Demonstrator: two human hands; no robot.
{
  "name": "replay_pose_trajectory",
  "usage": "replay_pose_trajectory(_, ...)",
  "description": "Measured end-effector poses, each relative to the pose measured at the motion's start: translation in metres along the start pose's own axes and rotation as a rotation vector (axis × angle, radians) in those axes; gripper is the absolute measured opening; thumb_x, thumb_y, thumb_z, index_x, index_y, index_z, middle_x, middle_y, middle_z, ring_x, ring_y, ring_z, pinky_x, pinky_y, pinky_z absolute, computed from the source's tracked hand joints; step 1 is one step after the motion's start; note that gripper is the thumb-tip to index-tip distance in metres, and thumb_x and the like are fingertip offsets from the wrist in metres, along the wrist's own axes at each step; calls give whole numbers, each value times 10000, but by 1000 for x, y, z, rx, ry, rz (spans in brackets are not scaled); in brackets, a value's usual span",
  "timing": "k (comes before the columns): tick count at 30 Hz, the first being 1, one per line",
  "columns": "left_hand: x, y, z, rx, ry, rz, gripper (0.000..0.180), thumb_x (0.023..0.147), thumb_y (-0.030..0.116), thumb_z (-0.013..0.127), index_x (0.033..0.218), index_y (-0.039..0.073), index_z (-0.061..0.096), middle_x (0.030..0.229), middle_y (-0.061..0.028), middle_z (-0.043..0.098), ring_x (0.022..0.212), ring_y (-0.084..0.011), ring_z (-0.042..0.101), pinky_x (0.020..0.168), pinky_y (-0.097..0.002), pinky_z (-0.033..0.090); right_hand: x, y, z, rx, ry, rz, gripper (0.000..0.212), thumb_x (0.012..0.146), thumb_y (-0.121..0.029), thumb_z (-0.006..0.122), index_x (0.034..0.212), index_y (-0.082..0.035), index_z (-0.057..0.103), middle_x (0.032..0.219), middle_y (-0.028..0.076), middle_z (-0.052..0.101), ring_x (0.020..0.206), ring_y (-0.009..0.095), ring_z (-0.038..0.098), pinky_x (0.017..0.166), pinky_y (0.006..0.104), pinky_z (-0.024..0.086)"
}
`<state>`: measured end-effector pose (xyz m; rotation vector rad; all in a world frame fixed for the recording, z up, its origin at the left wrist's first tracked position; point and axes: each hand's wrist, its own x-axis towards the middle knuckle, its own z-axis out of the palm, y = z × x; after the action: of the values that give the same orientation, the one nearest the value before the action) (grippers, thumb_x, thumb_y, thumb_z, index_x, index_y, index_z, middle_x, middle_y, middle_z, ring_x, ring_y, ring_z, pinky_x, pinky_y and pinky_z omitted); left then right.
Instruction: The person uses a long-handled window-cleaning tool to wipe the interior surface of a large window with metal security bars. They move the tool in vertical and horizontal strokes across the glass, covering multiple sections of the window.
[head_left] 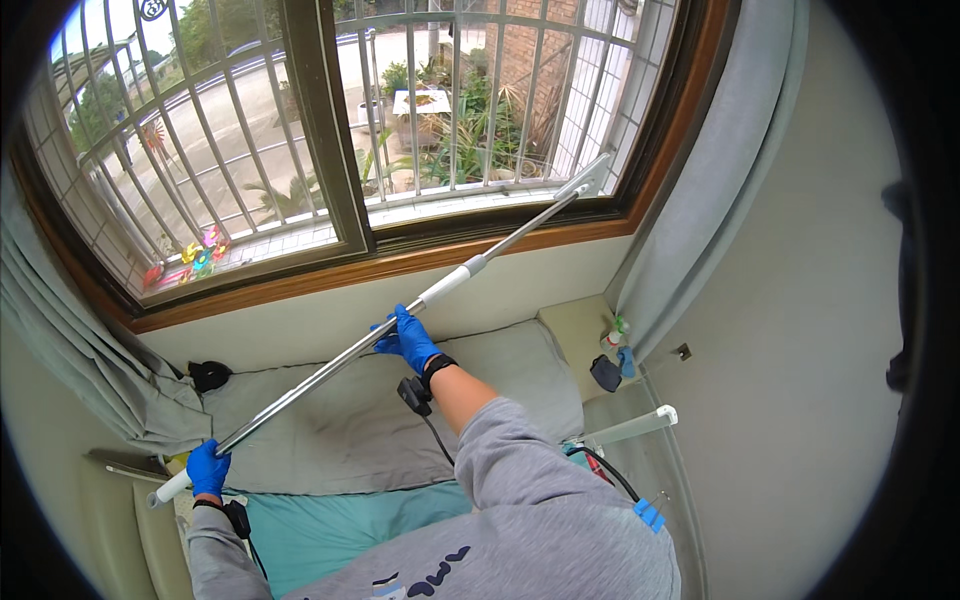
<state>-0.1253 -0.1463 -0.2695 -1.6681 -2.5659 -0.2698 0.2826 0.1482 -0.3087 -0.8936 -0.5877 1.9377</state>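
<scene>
Both my hands wear blue gloves and grip a long-handled window squeegee (330, 368), its silver pole slanting up from lower left to upper right. My left hand (208, 468) is closed round the pole's low end, just above a white end grip (172, 488). Farther up, my right hand (408, 341) is closed round the pole below a white collar (445, 284). The pale squeegee head (583, 180) is at the lower right corner of the window (450, 130); whether it presses on the glass I cannot tell.
Grey curtains (690, 180) hang on both sides of the wooden window frame (400, 266). Below lies a bed with a grey cover (500, 390) and teal sheet (350, 520). A spray bottle (612, 340) and dark cloth (605, 373) sit on a ledge at right. Metal bars stand outside the window.
</scene>
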Motion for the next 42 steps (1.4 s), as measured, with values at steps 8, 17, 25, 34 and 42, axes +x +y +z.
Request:
replay_pose_trajectory(8,-44,-111,-16,24,79,-39,175,619,206,678,660,85,558,665,-156,576,646,-373,553,566,-440,426,-23,73,80,-8,-97,95,398,907,-480,443,998,-92,456,954,208,637,672,274,645,630,418,572)
replay_pose_trajectory(17,-139,-219,-29,-19,255,-82,133,619,100,638,659,25,536,659,-184,555,651,-393,528,584,-449,410,-68,160,152,-4,-312,215,351,918,-476,427,949,-129,464,959,165,640,671,231,646,641,389,567)
replay_pose_trajectory(25,-193,-230,-5,19,67,-259,92,623,108,625,666,38,582,617,-191,529,617,-387,528,552,-440,402,-91,181,145,-118,-243,181,325,929,-414,438,950,-90,446,914,176,640,655,233,647,547,351,564)
replay_pose_trajectory(34,-143,-110,53,35,117,-146,87,607,107,627,617,58,555,610,-175,543,613,-375,536,550,-447,398,-50,119,45,-79,-68,92,358,910,-411,467,1010,-68,459,860,196,654,592,277,645,460,362,551)
replay_pose_trajectory(42,-98,22,75,-44,98,-70,174,576,170,660,649,64,543,615,-158,548,589,-371,541,530,-429,413,-38,21,-57,-98,21,-3,371,900,-406,475,1035,-61,480,861,204,656,604,265,644,475,350,551)
